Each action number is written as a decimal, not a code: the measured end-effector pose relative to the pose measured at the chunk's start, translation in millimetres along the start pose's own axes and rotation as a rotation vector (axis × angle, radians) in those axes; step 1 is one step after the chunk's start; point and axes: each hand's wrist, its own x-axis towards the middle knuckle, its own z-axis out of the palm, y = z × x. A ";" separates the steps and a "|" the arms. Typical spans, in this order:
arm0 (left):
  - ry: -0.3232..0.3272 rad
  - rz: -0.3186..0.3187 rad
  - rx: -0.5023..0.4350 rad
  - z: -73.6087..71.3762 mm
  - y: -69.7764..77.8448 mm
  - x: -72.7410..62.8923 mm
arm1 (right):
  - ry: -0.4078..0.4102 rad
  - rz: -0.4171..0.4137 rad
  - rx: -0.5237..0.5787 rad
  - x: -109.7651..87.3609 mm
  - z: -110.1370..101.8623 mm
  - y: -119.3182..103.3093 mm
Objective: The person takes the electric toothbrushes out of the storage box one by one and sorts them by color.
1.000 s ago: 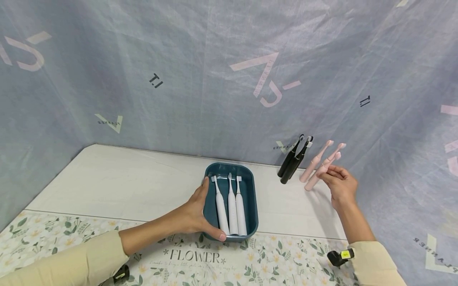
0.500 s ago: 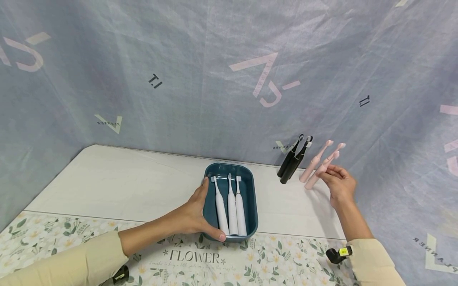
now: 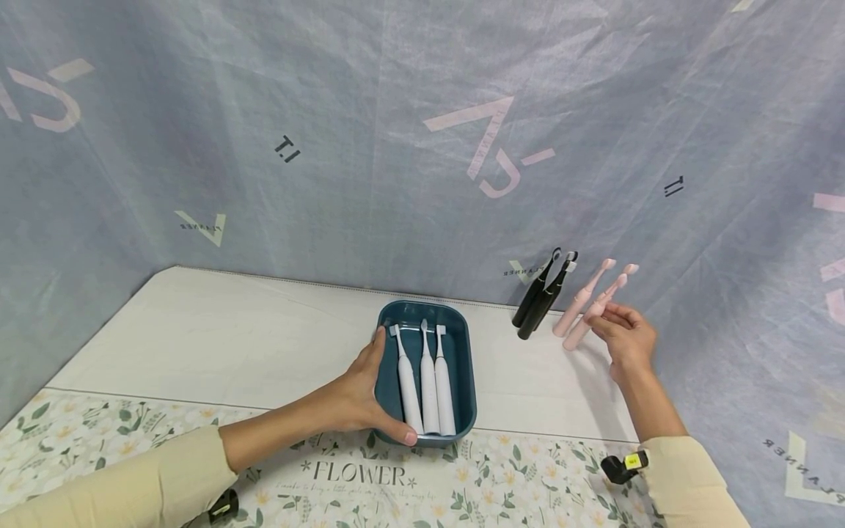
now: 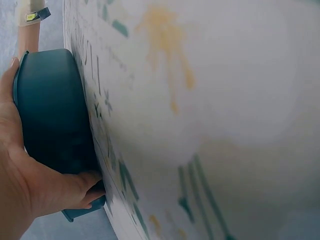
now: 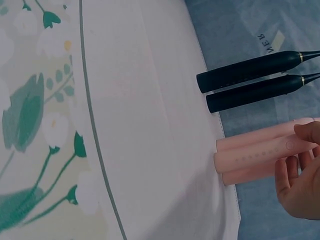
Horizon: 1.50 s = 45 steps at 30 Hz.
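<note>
My left hand [image 3: 359,392] grips the left side of a dark teal tray [image 3: 470,367], thumb at its front corner. The left wrist view shows that hand [image 4: 35,185] against the outer wall of the tray [image 4: 55,110]. Inside lie three white electric toothbrushes [image 3: 428,389], heads toward the back. At the right, my right hand [image 3: 630,343] pinches the front one of three upright pink electric toothbrushes [image 3: 581,331]. Up close, the right wrist view has its thumb and fingers [image 5: 305,170] on the handle of that pink toothbrush [image 5: 250,156], its base near the other two.
Black electric toothbrushes [image 3: 540,308] stand upright just left of the pink ones. Behind everything hangs a grey-blue printed cloth [image 3: 370,147]. The table cover is white at the back [image 3: 231,337] and flowered at the front [image 3: 515,484].
The head of the held pink toothbrush has shifted slightly up and left, and my right hand has drawn a little left. My left hand and the tray stay put.
</note>
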 end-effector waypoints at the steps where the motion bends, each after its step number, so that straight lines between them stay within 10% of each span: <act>1: -0.001 0.000 0.000 0.1 -0.1 0.0 | 0.002 -0.001 -0.016 0.2 0.0 0.6; 31: -0.009 -0.016 0.000 -0.3 0.4 1.0 | 0.000 0.139 -0.052 -17.8 -14.7 15.9; 45: -0.006 -0.018 -0.009 0.0 1.3 1.3 | -0.134 0.209 -0.054 -27.0 -11.8 20.5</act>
